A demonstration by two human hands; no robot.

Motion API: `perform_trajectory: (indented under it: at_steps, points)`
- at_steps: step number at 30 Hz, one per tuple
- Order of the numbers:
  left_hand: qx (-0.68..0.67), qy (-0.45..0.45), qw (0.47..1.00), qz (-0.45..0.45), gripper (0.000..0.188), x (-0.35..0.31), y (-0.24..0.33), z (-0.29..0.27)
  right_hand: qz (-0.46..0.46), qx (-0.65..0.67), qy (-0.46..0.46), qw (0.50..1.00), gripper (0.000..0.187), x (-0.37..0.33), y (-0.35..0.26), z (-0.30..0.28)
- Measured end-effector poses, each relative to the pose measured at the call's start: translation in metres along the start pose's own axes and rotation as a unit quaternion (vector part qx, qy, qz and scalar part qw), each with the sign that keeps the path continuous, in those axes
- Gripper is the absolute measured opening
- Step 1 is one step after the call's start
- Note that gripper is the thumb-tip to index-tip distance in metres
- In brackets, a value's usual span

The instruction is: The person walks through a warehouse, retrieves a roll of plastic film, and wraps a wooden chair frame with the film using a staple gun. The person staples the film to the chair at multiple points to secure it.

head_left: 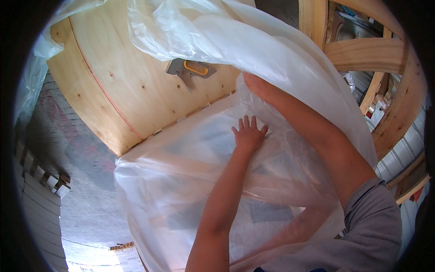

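Right now, in the head view, your left hand rests palm down on the film, a clear plastic sheet that covers the middle of the scene. Its fingers are spread wide, so the left grip is fully open, with nothing caught inside it. Your right hand is farther forward, by the near edge of the plywood. Film folds hide its fingers; you cannot tell from this angle how far that grip is closed, or whether it has hold of the plastic.

The film runs from that edge back toward your body, wrinkled, with a large bunched fold arching across the top and down outside your right arm. Dim shapes show through it, among them a dark rectangle below your left hand; what they are is too blurred to tell.

On the plywood, close to the bunched fold and left of your right hand, lies a grey tool with a yellow-lined loop handle. A red line curves along the panel's left part. At upper right stands a wooden frame with curved-looking members, and to the left you have the grey floor.
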State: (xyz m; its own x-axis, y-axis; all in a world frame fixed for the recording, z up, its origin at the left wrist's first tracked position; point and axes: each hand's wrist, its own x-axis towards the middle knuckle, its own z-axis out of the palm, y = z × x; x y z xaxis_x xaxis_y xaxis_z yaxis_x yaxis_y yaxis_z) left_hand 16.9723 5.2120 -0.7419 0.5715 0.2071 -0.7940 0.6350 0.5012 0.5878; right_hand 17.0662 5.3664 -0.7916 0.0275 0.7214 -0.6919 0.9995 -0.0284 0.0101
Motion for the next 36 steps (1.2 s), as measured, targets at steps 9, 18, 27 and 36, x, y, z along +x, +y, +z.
perform_trajectory:
  at_steps: [9, 18, 27, 36]
  points:
    - [0.016, -0.006, 1.0, -0.016, 0.074, 0.007, -0.007, -0.003, 0.007, -0.023, -0.028, 0.999, 0.023, -0.03, 0.001, 0.035]
    - [0.027, -0.013, 0.999, -0.03, 0.077, 0.022, -0.012, -0.003, -0.052, 0.068, -0.119, 0.989, 0.022, -0.012, -0.052, -0.002]
    - [0.039, -0.011, 0.999, -0.025, 0.074, 0.021, -0.014, -0.002, 0.03, -0.037, -0.172, 0.984, 0.034, -0.039, 0.013, 0.089]
    - [-0.013, -0.091, 0.996, -0.005, 0.071, 0.013, -0.006, -0.026, 0.09, 0.072, 0.067, 0.991, 0.038, -0.034, 0.057, 0.108]
